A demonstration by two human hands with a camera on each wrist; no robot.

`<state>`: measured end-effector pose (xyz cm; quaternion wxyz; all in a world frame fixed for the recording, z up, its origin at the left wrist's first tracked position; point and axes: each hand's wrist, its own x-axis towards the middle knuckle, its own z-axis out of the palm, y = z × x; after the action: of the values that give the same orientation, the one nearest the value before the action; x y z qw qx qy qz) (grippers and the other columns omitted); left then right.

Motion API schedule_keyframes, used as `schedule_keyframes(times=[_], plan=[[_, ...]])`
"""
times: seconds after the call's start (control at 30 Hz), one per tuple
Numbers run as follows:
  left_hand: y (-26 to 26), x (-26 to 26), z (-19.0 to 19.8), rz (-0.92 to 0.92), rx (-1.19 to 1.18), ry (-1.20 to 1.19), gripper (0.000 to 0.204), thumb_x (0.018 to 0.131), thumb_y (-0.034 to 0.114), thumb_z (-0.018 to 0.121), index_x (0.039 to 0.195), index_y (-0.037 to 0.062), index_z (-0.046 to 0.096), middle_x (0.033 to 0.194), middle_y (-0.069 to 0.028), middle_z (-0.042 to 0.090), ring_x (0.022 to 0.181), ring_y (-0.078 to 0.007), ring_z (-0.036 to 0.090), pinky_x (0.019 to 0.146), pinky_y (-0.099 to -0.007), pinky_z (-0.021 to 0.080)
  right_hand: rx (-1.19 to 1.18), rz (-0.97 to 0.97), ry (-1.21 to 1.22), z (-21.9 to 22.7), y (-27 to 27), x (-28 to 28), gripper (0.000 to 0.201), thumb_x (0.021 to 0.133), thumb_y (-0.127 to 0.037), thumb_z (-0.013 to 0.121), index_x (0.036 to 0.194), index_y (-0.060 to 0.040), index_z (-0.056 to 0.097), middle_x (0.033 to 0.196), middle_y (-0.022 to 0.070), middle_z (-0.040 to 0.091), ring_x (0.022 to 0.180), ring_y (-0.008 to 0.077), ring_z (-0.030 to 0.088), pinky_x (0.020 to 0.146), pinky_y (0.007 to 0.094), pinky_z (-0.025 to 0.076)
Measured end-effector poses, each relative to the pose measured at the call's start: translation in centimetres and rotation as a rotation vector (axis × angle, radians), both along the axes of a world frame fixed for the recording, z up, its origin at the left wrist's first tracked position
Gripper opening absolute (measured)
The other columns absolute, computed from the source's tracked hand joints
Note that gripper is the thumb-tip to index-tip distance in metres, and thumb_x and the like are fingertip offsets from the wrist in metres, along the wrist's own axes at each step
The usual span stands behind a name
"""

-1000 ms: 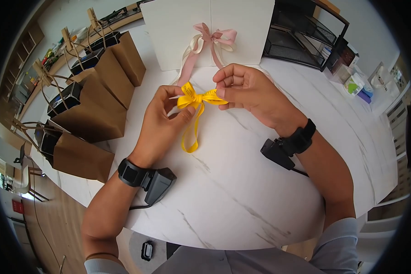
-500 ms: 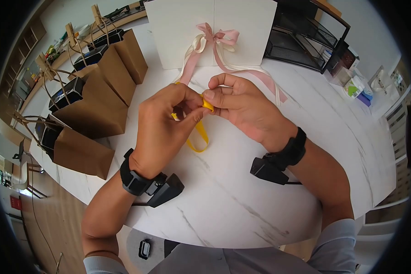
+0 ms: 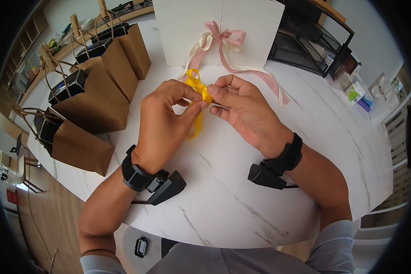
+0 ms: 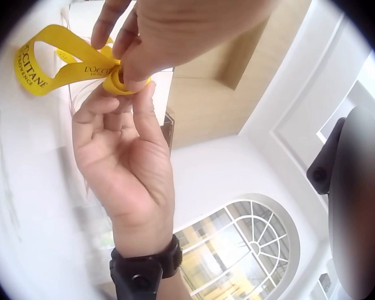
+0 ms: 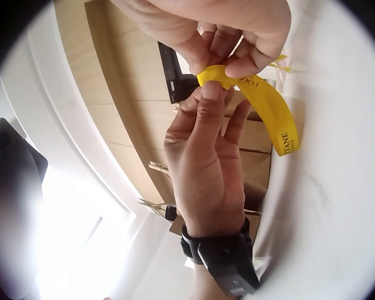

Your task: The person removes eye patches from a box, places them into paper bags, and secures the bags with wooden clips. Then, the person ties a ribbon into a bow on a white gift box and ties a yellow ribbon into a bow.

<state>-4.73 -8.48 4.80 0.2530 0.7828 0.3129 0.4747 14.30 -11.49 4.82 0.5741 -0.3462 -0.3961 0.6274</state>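
A yellow ribbon (image 3: pixel 206 95) printed with dark lettering is held up between both hands over the white marbled table (image 3: pixel 223 201). My left hand (image 3: pixel 160 121) pinches it between thumb and index finger. From the other side, my right hand (image 3: pixel 255 112) pinches the same bunched part, thumb uppermost. One loop stands up behind the fingers, while a longer loop hangs below. In the left wrist view the ribbon (image 4: pixel 69 74) shows a wide loop out to the left. The right wrist view has the ribbon (image 5: pixel 272 119) trailing down from the fingertips.
Several brown paper bags (image 3: pixel 82 148) with twisted handles line the left side, each holding a dark box. At the back stands a white box (image 3: pixel 187 34) tied with a pink and cream bow (image 3: pixel 223 36). A black mesh rack (image 3: pixel 301 50) is to its right.
The yellow bow was spread between the hands, then mostly covered by the fingers. Now the hands pinch it close together, with a loop showing again above them. The head view has shifted slightly.
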Motion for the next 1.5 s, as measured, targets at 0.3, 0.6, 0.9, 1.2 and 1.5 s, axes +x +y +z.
schedule_keyframes(times=[0.3,0.6,0.9,1.2,1.5], plan=[[-0.1,0.4,-0.5,-0.06,0.032,0.021,0.012,0.088,-0.002,0.074,0.095,-0.0035,0.064,0.093,-0.0095,0.068,0.084,-0.0184,0.064,0.081,-0.0313,0.054,0.01,-0.023,-0.046,-0.5,0.2,0.2,0.021,0.098,-0.013,0.071,0.107,-0.0033,0.055,0.104,0.0094,0.068,0.097,0.0147,0.066,0.087,0.0303,0.055],[0.9,-0.1,-1.0,0.006,0.072,-0.038,0.017,0.086,0.004,0.069,0.099,-0.0008,0.059,0.101,-0.0127,0.065,0.096,-0.0234,0.063,0.085,-0.0353,0.052,0.019,-0.047,0.045,-0.7,0.6,1.2,0.024,0.102,-0.007,0.06,0.122,0.0019,0.05,0.103,0.0107,0.063,0.096,0.0165,0.065,0.092,0.0362,0.059],[0.1,0.3,-0.8,-0.212,-0.301,-0.115,0.044,0.092,0.017,0.079,0.122,0.0029,0.05,0.144,-0.0126,0.048,0.136,-0.024,0.05,0.105,-0.0364,0.05,0.077,0.142,0.112,-0.4,0.8,0.9,0.031,0.105,-0.007,0.055,0.134,0.0,0.047,0.107,0.0078,0.058,0.101,0.0149,0.06,0.098,0.0351,0.056],[1.1,0.6,-1.4,-0.208,0.0,-0.245,0.03,0.086,0.01,0.081,0.108,-0.004,0.065,0.118,-0.0127,0.066,0.103,-0.0226,0.07,0.093,-0.0333,0.057,0.116,0.107,-0.048,1.1,0.0,0.4,0.041,0.101,-0.007,0.063,0.138,-0.0017,0.046,0.132,0.0112,0.049,0.114,0.0171,0.061,0.104,0.0365,0.055],[1.2,0.0,-1.2,-0.18,0.097,-0.158,0.016,0.087,-0.001,0.072,0.101,-0.0043,0.067,0.108,-0.0144,0.069,0.098,-0.0278,0.07,0.088,-0.0339,0.056,0.158,0.146,-0.284,0.7,0.5,1.2,0.047,0.095,-0.007,0.068,0.139,-0.001,0.051,0.129,0.0082,0.057,0.102,0.0129,0.065,0.093,0.0329,0.057]])
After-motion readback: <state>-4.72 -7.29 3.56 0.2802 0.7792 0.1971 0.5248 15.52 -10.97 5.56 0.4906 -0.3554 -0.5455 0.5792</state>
